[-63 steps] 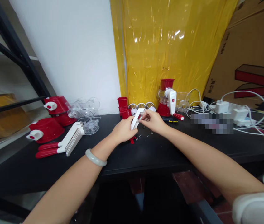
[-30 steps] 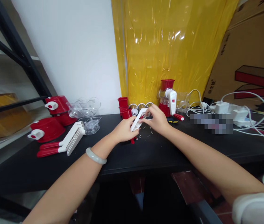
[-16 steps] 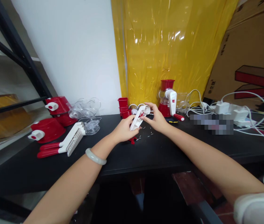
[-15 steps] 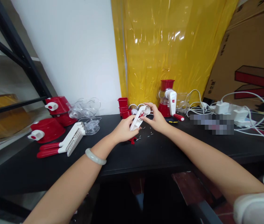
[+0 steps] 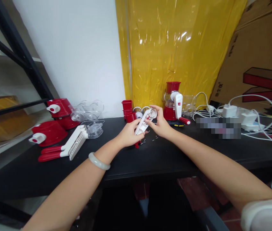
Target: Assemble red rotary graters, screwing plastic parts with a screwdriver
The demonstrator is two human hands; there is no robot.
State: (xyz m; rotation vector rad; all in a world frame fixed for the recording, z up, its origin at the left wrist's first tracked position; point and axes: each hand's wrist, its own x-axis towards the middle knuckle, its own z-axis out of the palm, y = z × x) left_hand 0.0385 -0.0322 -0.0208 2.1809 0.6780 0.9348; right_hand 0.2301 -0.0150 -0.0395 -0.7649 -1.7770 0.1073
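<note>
White crank arm, its hollow ribbed side showing, is held up over the black table, left of the assembled hand-crank grater and on its near side. Its long axis slants — plain end low and near, round socket end higher and farther — roughly toward that grater. The left hand, below a pale bangle, is closed round the plain end. The right hand, on the side nearer the grater, has thumb and forefinger spread around the socket end; whether the thumb presses the small red piece inside the hollow, I cannot tell.

Farthest left of the grater, on its near side, lie two red-handled crank arms side by side. Loose pin-like bits are scattered nearer than the grater, to its left, and a red part shows beneath the left hand. Metal drums stand in a row just left of the grater, partly hidden by the right hand. Behind the grater — farthest of all — hangs an amber plastic curtain.
</note>
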